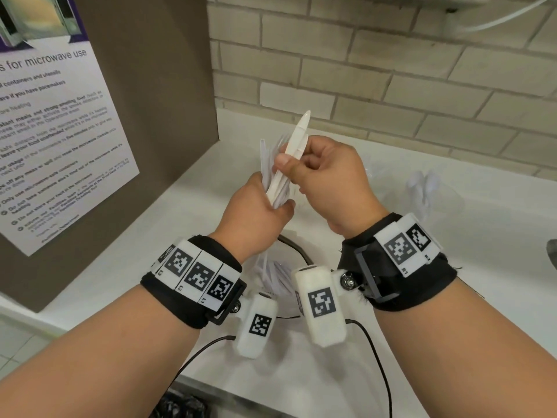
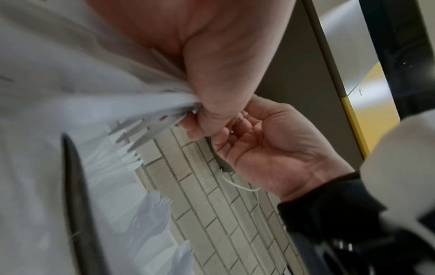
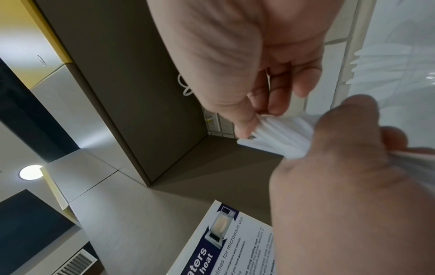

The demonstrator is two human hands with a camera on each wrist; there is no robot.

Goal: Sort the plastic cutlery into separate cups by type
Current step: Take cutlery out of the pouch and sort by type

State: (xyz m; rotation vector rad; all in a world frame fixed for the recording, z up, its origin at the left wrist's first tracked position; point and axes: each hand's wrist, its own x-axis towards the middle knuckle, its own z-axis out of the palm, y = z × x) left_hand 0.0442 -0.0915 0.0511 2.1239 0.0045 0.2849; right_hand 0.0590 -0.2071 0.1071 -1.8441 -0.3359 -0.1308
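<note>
My left hand (image 1: 272, 203) grips a bundle of white plastic cutlery (image 1: 278, 188) by its lower end, held upright above the counter. My right hand (image 1: 291, 167) pinches one cream-white knife (image 1: 298, 137) at the front of the bundle, its tip pointing up and away. In the left wrist view the bundle (image 2: 146, 128) fans out from under my left thumb, with my right hand (image 2: 259, 148) beside it. The right wrist view has my right fingertips (image 3: 249, 128) on the white handles (image 3: 282, 134) and my left hand (image 3: 341, 167) below. A clear cup (image 1: 275, 274) with white cutlery stands under my wrists.
Another clear cup (image 1: 422, 188) holding white cutlery stands to the right on the white counter (image 1: 452, 297). A brown panel with a microwave notice (image 1: 60, 131) walls the left side, and a brick wall (image 1: 391, 86) runs behind. Black cables (image 1: 376, 357) trail near the front edge.
</note>
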